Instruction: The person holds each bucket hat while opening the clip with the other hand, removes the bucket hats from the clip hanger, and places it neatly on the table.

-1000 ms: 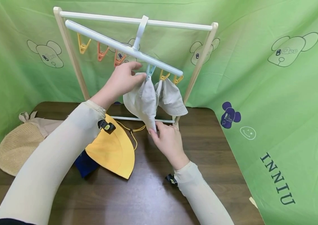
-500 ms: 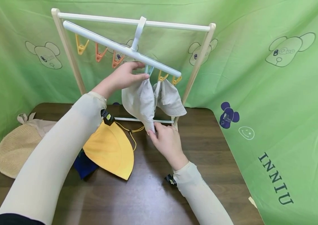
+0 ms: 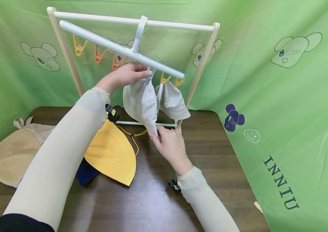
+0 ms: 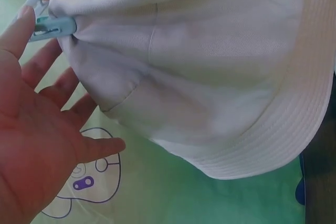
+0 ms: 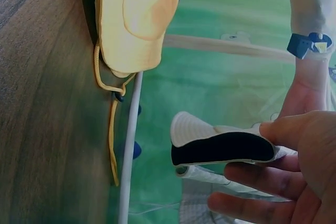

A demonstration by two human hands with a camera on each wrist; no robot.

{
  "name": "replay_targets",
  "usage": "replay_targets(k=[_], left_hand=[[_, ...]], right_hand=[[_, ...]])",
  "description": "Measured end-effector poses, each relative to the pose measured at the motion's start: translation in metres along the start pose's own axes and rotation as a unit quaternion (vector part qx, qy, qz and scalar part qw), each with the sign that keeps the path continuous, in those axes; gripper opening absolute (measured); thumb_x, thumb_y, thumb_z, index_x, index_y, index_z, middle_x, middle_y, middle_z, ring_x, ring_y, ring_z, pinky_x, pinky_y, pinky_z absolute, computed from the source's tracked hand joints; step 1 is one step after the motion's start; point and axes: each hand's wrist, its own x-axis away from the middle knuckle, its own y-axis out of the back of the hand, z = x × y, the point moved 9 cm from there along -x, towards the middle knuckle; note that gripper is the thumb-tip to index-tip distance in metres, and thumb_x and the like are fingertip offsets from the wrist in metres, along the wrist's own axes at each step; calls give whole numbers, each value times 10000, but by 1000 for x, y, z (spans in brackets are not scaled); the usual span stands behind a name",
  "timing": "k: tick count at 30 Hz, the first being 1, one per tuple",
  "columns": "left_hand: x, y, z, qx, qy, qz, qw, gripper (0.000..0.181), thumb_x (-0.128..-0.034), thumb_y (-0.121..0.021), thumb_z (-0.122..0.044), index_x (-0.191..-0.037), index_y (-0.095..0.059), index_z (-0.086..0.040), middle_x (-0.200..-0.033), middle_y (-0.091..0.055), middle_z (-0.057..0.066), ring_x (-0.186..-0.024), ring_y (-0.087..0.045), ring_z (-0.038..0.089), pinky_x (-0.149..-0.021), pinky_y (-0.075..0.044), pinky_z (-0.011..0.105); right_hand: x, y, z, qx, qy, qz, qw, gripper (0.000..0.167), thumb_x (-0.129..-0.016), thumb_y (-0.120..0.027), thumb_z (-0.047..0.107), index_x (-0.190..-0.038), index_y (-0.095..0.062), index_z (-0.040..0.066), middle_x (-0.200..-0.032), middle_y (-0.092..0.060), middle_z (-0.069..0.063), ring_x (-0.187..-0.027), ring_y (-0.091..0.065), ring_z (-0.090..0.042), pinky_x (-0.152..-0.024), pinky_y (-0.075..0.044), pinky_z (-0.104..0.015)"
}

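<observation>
A pale grey bucket hat [image 3: 148,103] hangs by its crown from a light blue clothespin [image 4: 55,27] on a white clip hanger [image 3: 123,50]. My left hand [image 3: 124,76] has its thumb on the clothespin and the other fingers behind it; in the left wrist view those fingers are spread and partly behind the hat. Lower down, my right hand [image 3: 171,146] pinches the hat's brim, whose dark inside shows in the right wrist view. Right beside it, another pale grey brimmed hat [image 3: 175,103] hangs from a yellow clothespin [image 3: 165,78].
The hanger tilts down to the right from the rack's top rail [image 3: 178,24]. Orange clothespins [image 3: 99,55] and a yellow one hang at its left. On the table [image 3: 204,161] lie a yellow hat [image 3: 113,154], a dark blue item [image 3: 86,172] and a straw hat [image 3: 13,154].
My left thumb has moved from the hat's top edge up onto the blue clothespin. The right hand keeps its pinch on the brim. The whole view has shifted slightly.
</observation>
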Motion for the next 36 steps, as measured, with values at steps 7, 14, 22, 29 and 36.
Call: replay_targets(k=[7,14,22,29,36], left_hand=[[-1,-2,0,164,-105,419,9989,513,-1040,-564,-457,-1438,-548,-135,-1475,-531,45,-1371,-449,163,-1202,-311,401],[-3,-5,-3,204,56,788,9967,498,-1062,-529,-431,-1438,-553,-104,-1525,-502,17,-1457,-360,127,-1244,-226,369],[-7,-5,-7,657,-223,963,9929,443,-1087,-506,-308,-1464,-555,-81,-1498,-546,16,-1414,-411,110,-1219,-257,319],[-8,-2,-6,536,-240,786,9952,441,-1066,-546,-337,-1430,-583,-91,-1437,-608,13,-1383,-457,120,-1212,-273,358],[-9,-1,-6,858,-351,612,9938,403,-1054,-584,-245,-1395,-598,-30,-1314,-689,-21,-1327,-525,130,-1148,-350,316]], right_hand=[[-1,-1,2,11,44,77,10000,204,-923,-752,320,-935,-664,136,-716,-704,-22,-644,-667,-294,-718,-482,-469],[-2,-2,4,16,80,99,9999,202,-927,-745,328,-956,-670,143,-727,-708,-22,-658,-660,-304,-737,-484,-477],[-2,-4,6,7,171,134,9998,202,-929,-740,331,-982,-683,145,-744,-717,-20,-655,-659,-298,-734,-488,-467],[-2,-3,9,1,218,101,9997,208,-930,-739,326,-1010,-692,140,-764,-728,-22,-664,-665,-300,-745,-497,-463],[-2,-1,11,35,259,66,9996,216,-927,-743,327,-1027,-704,140,-764,-736,-26,-680,-686,-293,-748,-506,-457]])
